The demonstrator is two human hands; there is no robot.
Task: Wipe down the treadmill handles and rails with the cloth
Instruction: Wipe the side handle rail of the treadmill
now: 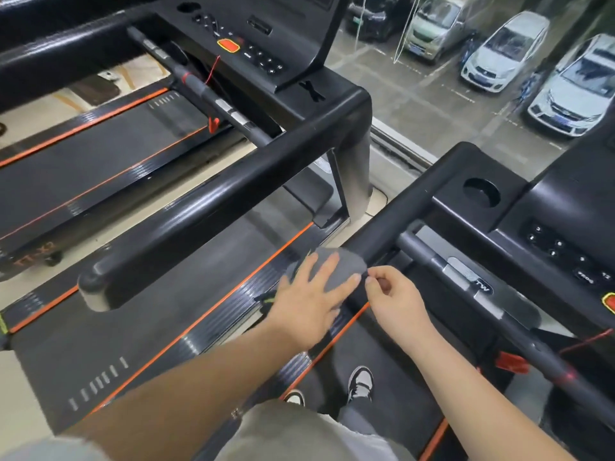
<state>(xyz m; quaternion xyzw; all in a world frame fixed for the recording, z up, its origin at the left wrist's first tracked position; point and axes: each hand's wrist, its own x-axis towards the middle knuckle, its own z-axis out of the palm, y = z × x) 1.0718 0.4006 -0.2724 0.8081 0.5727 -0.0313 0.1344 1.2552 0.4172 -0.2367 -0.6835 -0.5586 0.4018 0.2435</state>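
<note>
A grey cloth [346,266] lies draped over the left side rail [392,227] of the treadmill I stand on. My left hand [307,302] rests flat on the cloth with its fingers spread and straight. My right hand [396,296] pinches the cloth's right edge between thumb and forefinger, the other fingers curled. The front crossbar handle [466,277] with its silver pulse sensors runs from the rail down to the right. The console [559,241] with buttons sits beyond it.
A second treadmill stands to the left, its thick black rail [216,207] running diagonally close to my left hand and its belt [100,168] beyond. A window at right looks down on parked cars [506,51]. My shoes [359,384] stand on the belt below.
</note>
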